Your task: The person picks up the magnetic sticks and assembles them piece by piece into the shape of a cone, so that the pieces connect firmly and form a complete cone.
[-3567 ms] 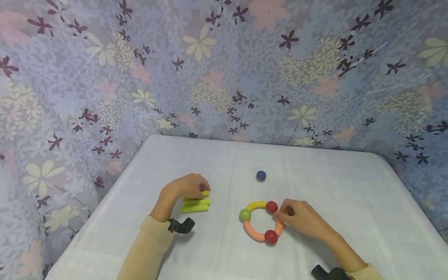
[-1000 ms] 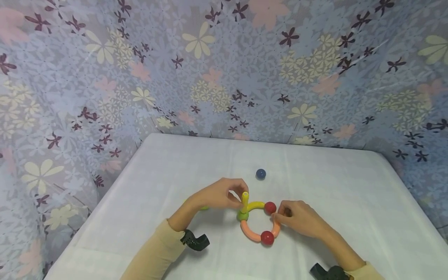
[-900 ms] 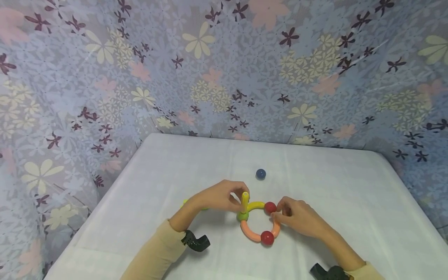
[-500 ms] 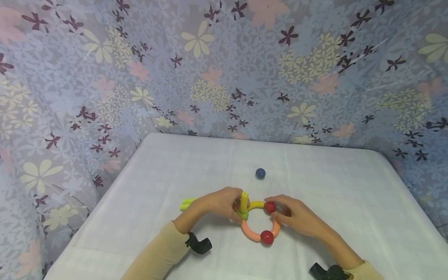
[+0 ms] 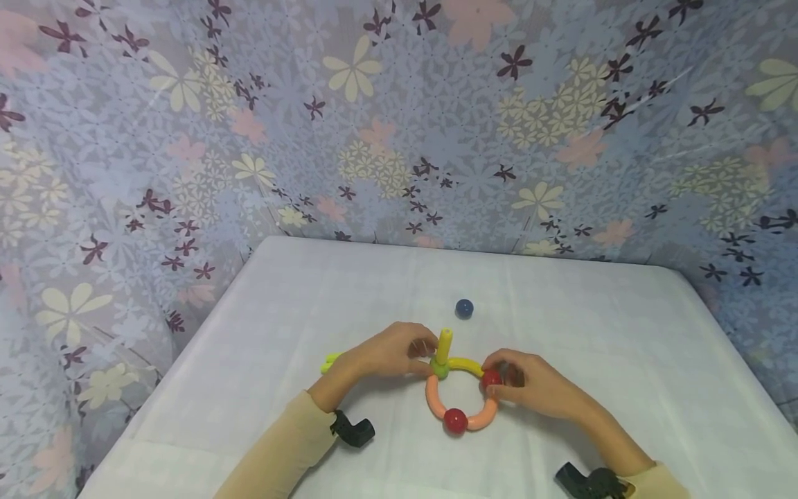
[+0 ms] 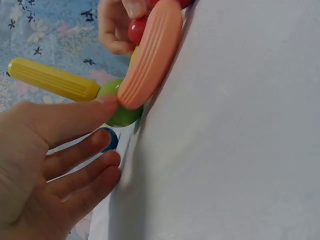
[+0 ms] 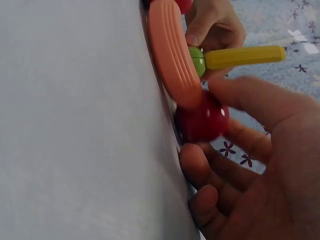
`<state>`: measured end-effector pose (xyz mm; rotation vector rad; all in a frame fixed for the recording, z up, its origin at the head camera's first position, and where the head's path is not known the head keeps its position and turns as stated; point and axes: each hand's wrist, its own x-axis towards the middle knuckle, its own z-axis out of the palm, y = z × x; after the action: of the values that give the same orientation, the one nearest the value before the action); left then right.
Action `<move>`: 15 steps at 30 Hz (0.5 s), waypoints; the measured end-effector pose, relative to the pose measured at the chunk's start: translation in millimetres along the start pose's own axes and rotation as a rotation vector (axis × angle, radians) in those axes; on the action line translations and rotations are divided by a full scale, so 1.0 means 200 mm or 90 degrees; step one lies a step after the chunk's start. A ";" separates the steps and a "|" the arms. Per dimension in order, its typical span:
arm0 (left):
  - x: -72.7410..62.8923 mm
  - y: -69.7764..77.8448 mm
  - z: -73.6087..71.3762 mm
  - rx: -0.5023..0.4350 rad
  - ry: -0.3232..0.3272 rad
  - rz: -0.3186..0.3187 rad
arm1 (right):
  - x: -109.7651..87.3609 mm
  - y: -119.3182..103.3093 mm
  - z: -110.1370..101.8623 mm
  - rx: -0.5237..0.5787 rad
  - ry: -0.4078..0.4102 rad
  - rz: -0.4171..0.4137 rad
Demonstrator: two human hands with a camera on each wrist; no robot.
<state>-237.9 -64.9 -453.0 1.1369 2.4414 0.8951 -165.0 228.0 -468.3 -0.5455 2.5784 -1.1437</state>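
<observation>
A toy ring of curved sticks and balls lies on the white table (image 5: 592, 333). It joins a green ball (image 5: 440, 369), a yellow curved piece (image 5: 465, 364), two orange curved pieces (image 5: 433, 399) and two red balls, one in front (image 5: 456, 421). A straight yellow stick (image 5: 444, 344) stands upright on the green ball (image 6: 122, 114). My left hand (image 5: 399, 350) touches that green ball with one fingertip, its other fingers loose. My right hand (image 5: 530, 388) pinches the right red ball (image 7: 202, 120) between thumb and fingers.
A dark blue ball (image 5: 464, 308) sits alone behind the ring. More yellow sticks (image 5: 328, 362) lie to the left, mostly hidden behind my left hand. Flowered cloth (image 5: 399, 125) hangs round the table's far and left sides.
My left hand carried a yellow stick from the left pile and stood it on the green ball, then let go of it. The ring has turned a little clockwise under my right hand.
</observation>
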 end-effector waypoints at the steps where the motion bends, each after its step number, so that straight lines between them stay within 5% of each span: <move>1: 0.00 -0.01 0.00 0.006 0.010 0.005 | 0.00 0.00 0.00 0.004 -0.012 -0.002; 8: 0.01 -0.03 0.00 0.066 0.058 0.023 | -0.01 0.00 0.00 0.028 -0.074 -0.074; 15: 0.01 -0.02 -0.02 0.106 0.073 0.012 | -0.01 0.01 0.01 0.025 -0.062 -0.081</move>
<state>-242.6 -67.0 -453.3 1.1963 2.6438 0.7954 -163.3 228.5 -471.0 -0.7455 2.4633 -1.1748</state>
